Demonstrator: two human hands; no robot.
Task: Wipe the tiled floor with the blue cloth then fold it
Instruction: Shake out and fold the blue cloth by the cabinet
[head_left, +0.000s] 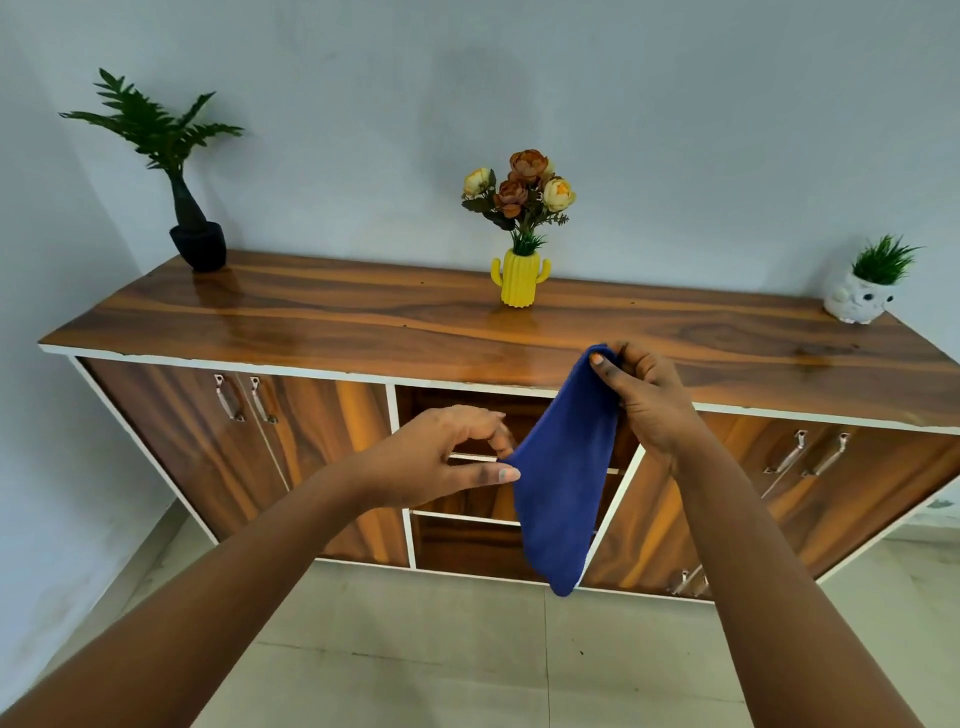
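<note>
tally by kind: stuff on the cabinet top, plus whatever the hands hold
Potted plants: 2, the dark pot and the white owl pot
Flower vases: 1, the yellow cactus vase
Cloths: 1, the blue cloth, pinched by left hand and right hand
Total: 4

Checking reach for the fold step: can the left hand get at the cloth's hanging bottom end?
Probably yes. The left hand already pinches the blue cloth at its side edge, and the lower end hangs free below it with nothing in between.
</note>
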